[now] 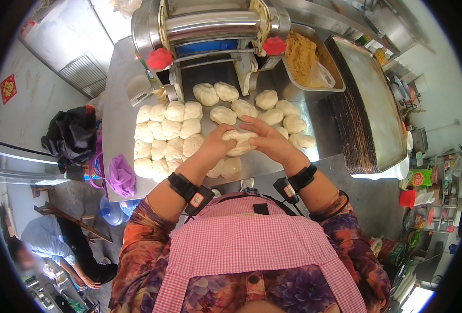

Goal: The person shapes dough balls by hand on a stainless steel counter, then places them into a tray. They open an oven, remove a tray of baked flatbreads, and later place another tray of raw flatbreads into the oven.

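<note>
Between my two hands, above the near part of the steel table [121, 122], is a pale dough piece [240, 142]. My left hand [216, 147] grips its left side, thumb and fingers curled around it. My right hand [273, 142] closes on the right side, its fingers reaching over the top. Left of my hands sits a block of dough balls [168, 129] packed in tight rows. Loose dough lumps [244, 109] lie beyond and to the right of my hands. Part of the dough under my left hand is hidden.
A steel dough roller machine [212, 26] with red knobs stands at the back. Right of it is a metal tray [340, 86] of brownish-yellow filling, then a stack of baking sheets [372, 104]. A purple bag [121, 176] hangs at the left edge. Another person [58, 240] bends at lower left.
</note>
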The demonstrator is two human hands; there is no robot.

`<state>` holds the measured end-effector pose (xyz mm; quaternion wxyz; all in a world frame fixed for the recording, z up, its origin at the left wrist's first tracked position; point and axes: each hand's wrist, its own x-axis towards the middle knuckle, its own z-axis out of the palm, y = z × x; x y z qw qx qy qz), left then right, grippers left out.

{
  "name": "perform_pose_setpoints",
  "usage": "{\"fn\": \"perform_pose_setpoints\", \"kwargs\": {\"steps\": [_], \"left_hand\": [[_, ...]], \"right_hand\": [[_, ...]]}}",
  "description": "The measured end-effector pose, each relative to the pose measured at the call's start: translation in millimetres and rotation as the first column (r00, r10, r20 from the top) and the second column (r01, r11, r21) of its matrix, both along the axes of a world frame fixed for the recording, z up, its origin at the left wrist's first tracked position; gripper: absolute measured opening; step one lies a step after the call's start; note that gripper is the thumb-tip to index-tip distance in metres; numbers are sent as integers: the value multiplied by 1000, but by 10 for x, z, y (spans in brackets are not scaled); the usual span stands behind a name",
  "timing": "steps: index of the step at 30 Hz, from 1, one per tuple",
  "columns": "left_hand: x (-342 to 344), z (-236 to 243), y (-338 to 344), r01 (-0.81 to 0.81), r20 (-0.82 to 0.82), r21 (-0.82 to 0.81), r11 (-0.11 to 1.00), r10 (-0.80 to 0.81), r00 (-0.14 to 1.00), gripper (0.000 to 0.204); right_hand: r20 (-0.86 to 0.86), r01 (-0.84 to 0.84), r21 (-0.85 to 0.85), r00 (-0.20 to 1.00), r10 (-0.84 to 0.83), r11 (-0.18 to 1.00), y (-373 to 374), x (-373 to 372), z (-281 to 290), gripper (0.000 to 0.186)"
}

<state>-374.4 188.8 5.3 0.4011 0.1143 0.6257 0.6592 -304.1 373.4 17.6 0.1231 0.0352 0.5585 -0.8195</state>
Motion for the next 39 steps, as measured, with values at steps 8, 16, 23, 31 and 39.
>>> {"fn": "perform_pose_setpoints", "kwargs": {"steps": [8, 16, 23, 31, 39], "left_hand": [[-91, 0, -71, -81, -36, 236, 968, 92, 995, 54], [-245, 81, -526, -226, 138, 364, 904, 187, 973, 50], [-49, -31, -734, -371, 296, 271, 888, 290, 910, 39], [91, -172, -978, -398, 316, 189, 898, 328, 890, 39], [41, -114, -1005, -271, 256, 187, 944, 219, 942, 43]], "right_hand": [[-435, 252, 741, 886, 159, 622, 258, -76, -281, 53], [-365, 255, 905, 877, 312, 341, 344, -168, -532, 50], [81, -180, 687, 982, 172, 704, -387, -442, -674, 54], [-183, -101, 628, 944, 273, 771, -616, -301, -633, 27], [132, 199, -629, 980, -149, 751, -478, -218, -228, 37]]}}
